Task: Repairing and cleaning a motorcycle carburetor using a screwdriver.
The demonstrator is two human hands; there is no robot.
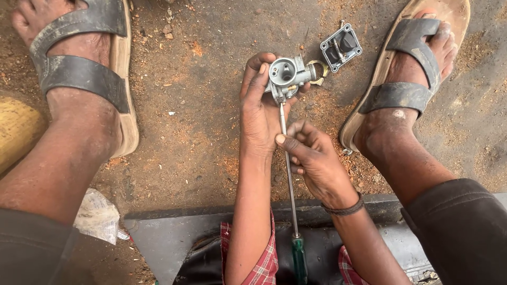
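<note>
on the dirt floor (200, 105), stained and strewn with reddish sawdust, two legs frame the view, each foot in a worn sandal with grey straps: left sandal (90, 68) at upper left, right sandal (406, 68) at upper right. dark grey slab (169, 232) runs across the bottom edge, person seated over it, red checked cloth (261, 264) between the forearms. crumpled paper scrap (97, 216) lies at the slab's left end by the left leg. yellow rounded object (16, 129) at far left edge, cannot tell what it is.

centre of view: left hand (259, 111) closed around a small silver carburetor body (286, 76), fingers wrapped from the left side, round bore facing the camera, held above the floor between the feet. right hand (314, 158) just below and right of the left one, fingers curled tight on the metal shaft of a long screwdriver (289, 179); thumb lies along the shaft. screwdriver tip meets the underside of the carburetor body, green handle (299, 261) down at the bottom edge near the cloth. dark band (346, 207) on the right wrist.

float bowl cover (341, 46), grey and squarish with corner holes, lies on the floor right of the carburetor, near the right sandal. small brass ring piece (318, 71) sits at the carburetor's right side, touching or just behind it, cannot tell which.
</note>
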